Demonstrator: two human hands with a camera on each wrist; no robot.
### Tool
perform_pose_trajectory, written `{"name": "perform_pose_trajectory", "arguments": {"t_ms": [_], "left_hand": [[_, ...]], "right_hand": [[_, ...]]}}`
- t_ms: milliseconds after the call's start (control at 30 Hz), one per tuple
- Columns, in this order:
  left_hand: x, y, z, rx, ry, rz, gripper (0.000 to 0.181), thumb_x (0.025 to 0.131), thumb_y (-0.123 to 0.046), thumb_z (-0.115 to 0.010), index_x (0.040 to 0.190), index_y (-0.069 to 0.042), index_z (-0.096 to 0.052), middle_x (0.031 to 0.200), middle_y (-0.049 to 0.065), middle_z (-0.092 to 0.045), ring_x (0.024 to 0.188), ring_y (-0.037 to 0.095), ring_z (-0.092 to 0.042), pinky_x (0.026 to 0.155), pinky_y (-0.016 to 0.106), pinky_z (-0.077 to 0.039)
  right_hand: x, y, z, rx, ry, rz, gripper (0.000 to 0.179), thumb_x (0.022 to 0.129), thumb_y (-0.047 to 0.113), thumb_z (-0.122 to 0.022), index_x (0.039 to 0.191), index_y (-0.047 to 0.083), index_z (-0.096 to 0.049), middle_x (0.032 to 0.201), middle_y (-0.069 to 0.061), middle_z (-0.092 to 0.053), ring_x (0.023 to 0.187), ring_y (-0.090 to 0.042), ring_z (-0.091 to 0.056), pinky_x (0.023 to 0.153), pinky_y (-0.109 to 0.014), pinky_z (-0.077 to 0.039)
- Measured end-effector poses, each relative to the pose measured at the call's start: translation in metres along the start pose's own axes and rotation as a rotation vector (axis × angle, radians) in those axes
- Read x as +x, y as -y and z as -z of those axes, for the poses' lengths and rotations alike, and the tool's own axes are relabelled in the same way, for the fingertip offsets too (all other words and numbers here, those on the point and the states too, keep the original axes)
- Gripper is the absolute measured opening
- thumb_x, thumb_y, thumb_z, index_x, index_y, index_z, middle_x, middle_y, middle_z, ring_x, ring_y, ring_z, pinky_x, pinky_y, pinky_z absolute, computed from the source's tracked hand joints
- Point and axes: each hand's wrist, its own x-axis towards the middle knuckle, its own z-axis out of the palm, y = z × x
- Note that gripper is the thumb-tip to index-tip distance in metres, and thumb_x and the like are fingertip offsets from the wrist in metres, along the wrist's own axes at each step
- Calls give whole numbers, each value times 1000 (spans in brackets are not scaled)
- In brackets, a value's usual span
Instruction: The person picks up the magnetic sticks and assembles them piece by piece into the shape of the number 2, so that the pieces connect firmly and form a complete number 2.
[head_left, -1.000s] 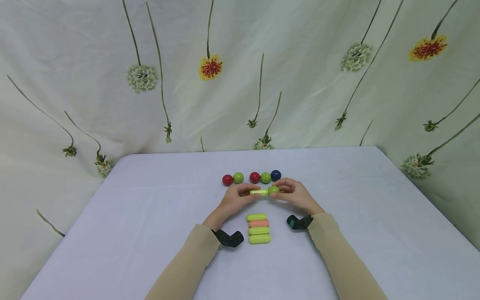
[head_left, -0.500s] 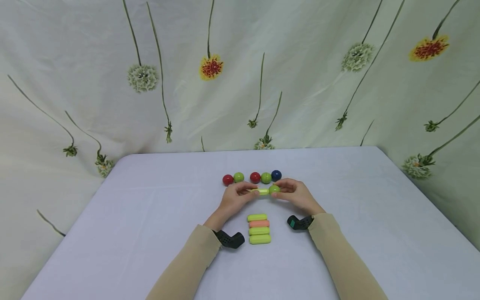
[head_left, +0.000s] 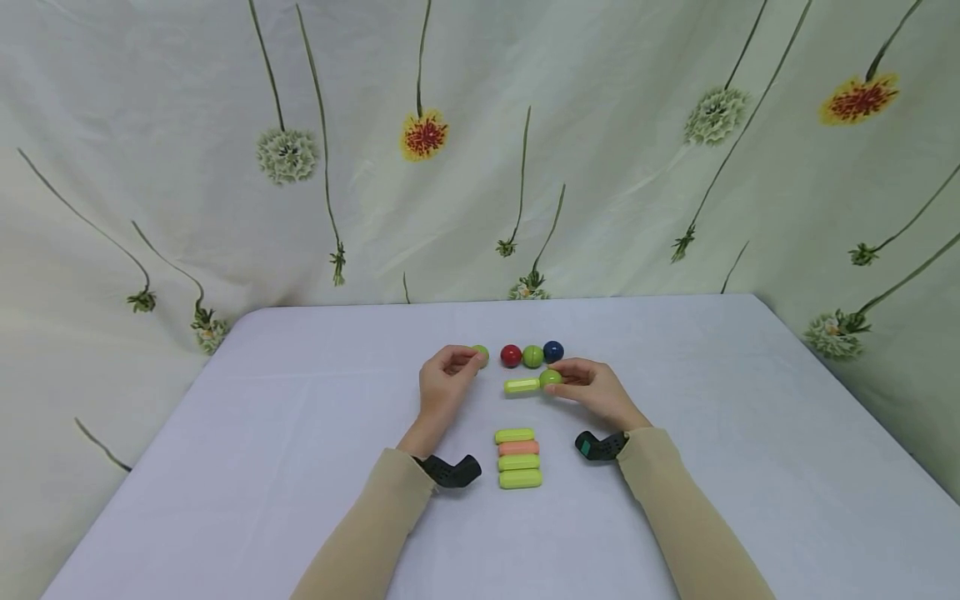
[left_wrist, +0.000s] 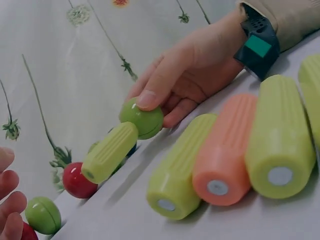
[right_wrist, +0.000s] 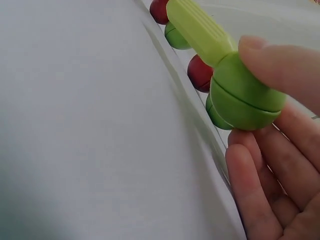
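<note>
My right hand pinches a green ball between thumb and fingers. From that ball sticks out a ribbed yellow-green rod, joined end-on and held above the table. My left hand is beside another green ball at the back left, its fingers slightly curved and seemingly apart from it. A red ball shows next to those fingers in the left wrist view; the hand hides it in the head view.
Behind the hands lie a red ball, a green ball and a dark blue ball. Nearer, a column of rods includes an orange one among yellow-green ones. A white cloth covers the table.
My left hand has let go of the yellow-green rod and moved left and back to the green ball. The right hand still holds its ball with the rod joined to it.
</note>
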Motion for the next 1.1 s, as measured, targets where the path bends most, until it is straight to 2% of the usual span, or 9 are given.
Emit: {"name": "perform_pose_trajectory", "arguments": {"t_ms": [200,333,400,567,767,867,1100], "left_hand": [[9,1,14,38,-139,-9,13,82,-15,-73,87,-4,-69,78,8,-66,69,14,-57,60,18,-43],[11,3,20,60,-181,31,17,83,-16,-72,92,-2,-68,84,10,-66,80,19,-58,67,23,-41],[11,5,21,68,-164,64,21,83,-16,-72,96,0,-67,91,13,-65,87,22,-57,72,26,-42],[9,7,20,109,-77,156,32,82,-14,-72,110,-1,-65,109,16,-62,101,27,-53,85,36,-42],[8,9,18,198,-13,222,38,82,-15,-70,118,-6,-63,117,11,-61,108,25,-52,93,38,-42],[8,8,18,245,5,214,38,82,-13,-70,118,-8,-64,116,11,-62,107,25,-54,93,37,-42],[6,8,19,312,39,162,34,82,-11,-69,116,-7,-65,112,13,-63,102,25,-57,90,38,-43]], "right_hand": [[-2,2,1,-4,-6,-2,42,79,28,-77,115,9,-65,108,-5,-64,97,-20,-60,85,-34,-48],[-2,2,1,-33,-11,0,43,79,31,-75,116,9,-65,110,-5,-64,99,-20,-59,87,-36,-48],[-2,2,0,-46,-13,-1,43,80,31,-75,116,9,-64,111,-6,-64,100,-20,-59,88,-37,-47],[-1,1,0,-55,-5,8,43,81,31,-74,116,8,-64,109,-6,-64,98,-20,-59,87,-36,-47],[-4,7,-1,-74,-4,16,42,83,27,-73,117,4,-62,106,-8,-64,94,-20,-59,85,-35,-48],[-1,0,-1,-84,-7,7,43,82,28,-73,116,5,-62,105,-7,-63,93,-19,-59,85,-36,-48],[0,0,-3,-103,-11,-22,40,82,28,-74,115,8,-62,103,-6,-62,92,-19,-58,84,-34,-47]]}}
